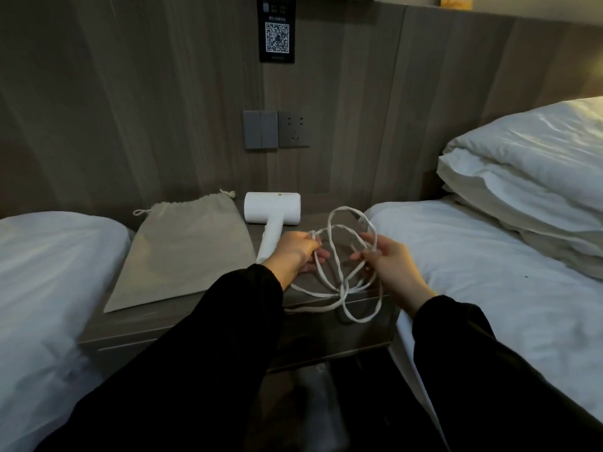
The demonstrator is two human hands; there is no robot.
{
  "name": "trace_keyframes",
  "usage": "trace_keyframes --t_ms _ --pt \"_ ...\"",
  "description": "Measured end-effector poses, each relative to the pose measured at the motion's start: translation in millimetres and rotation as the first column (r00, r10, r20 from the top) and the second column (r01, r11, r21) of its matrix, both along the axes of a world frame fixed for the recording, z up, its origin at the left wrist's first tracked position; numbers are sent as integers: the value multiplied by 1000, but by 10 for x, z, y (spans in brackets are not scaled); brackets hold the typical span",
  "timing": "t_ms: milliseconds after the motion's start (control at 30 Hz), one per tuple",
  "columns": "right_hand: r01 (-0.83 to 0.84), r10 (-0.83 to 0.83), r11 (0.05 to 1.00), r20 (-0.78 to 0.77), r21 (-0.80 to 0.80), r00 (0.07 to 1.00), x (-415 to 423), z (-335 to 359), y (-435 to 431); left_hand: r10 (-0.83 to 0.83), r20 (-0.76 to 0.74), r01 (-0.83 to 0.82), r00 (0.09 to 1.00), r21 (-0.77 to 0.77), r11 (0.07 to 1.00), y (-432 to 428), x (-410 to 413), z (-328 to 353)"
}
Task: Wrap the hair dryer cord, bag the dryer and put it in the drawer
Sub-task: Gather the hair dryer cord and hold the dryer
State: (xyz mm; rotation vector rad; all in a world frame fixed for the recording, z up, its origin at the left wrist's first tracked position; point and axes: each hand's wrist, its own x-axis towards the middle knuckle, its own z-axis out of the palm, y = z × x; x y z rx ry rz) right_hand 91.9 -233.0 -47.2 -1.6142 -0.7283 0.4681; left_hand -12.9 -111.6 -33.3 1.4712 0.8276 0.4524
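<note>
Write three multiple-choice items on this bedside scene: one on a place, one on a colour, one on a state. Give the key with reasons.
1. Where does the drawstring bag lie?
A. On the nightstand, left of the hair dryer
B. On the pillow
C. Inside a drawer

2. What colour is the hair dryer?
A. Black
B. White
C. Red

3. What state is the cord in?
A. Plugged into the wall socket
B. Tightly wound round the handle
C. In loose loops held by both hands

Key: 1 A, the bag lies flat on the nightstand; 2 B, its body is white; 3 C, the left hand and right hand each grip loops.
</note>
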Motion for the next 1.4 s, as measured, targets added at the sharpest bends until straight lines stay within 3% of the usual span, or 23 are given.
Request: trace_keyframes --t_ms 167,300,433,533,600,733,833,900,1033,1100,1267,1400 --pt "73 -73 997 -7 21 997 19 -22 -37 11 173 -50 985 223 974 -18 -62 216" --pt "69 -58 996 -163 62 985 15 77 -94 93 398 -163 913 145 976 -202 -310 408" --pt "27 -14 997 -192 66 981 14 153 -177 173 513 -226 841 42 973 -430 -498 403" --pt "50 -22 989 -194 142 981 -41 180 -256 192 423 -195 885 -36 980 -618 -597 279" --pt "48 2 974 -220 223 975 -108 179 -304 164 284 -164 945 -24 986 -707 -642 165" --pt "58 49 942 -307 331 950 -268 165 -391 116 -34 -111 993 125 986 -823 -716 -5" --pt "54 104 921 -377 385 920 -378 154 -461 151 -101 -106 983 356 928 -891 -778 -27" --pt "62 121 914 -417 400 901 -437 176 -490 87 -133 -13 987 482 876 -944 -818 19" --pt "97 106 905 -439 414 892 -483 262 -520 -85 -251 210 964 531 821 -1025 -895 103" --pt "136 66 906 -450 401 891 -484 282 -549 -10 -352 243 936 625 742 -1069 -887 88" --pt "43 114 949 -468 312 876 -460 276 -662 120 -204 86 972 776 625 -1120 -875 -28" --pt "-208 264 963 -444 172 856 -381 252 -799 72 -45 -21 996 688 725 -1005 -1021 47"
